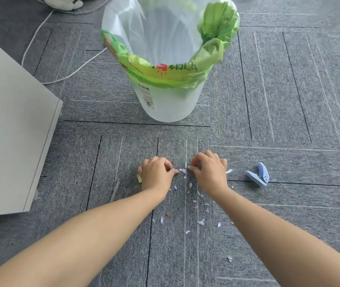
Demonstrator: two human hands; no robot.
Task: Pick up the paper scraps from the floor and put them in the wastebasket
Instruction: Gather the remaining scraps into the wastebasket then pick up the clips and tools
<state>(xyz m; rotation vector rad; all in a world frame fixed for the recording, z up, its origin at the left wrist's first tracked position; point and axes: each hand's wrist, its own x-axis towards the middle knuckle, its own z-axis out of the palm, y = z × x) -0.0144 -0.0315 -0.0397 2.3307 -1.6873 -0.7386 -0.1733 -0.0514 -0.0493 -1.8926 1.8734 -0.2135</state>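
Several small white paper scraps [201, 222] lie scattered on the grey carpet between my forearms. My left hand [156, 175] and my right hand [209, 170] are down on the carpet side by side, fingers curled. Each pinches at small scraps [182, 170] lying between the two hands. One more scrap [228, 171] lies just right of my right hand. The white wastebasket [171, 104], lined with a clear bag and a green bag folded over its rim, stands upright on the floor beyond my hands.
A blue hole punch [258, 175] lies on the carpet to the right of my right hand. A pale yellow object [139, 178] peeks out left of my left hand, beside a thin clear strip [115, 190]. A grey cabinet [9, 131] stands at left. White cables [40, 34] run at the back left.
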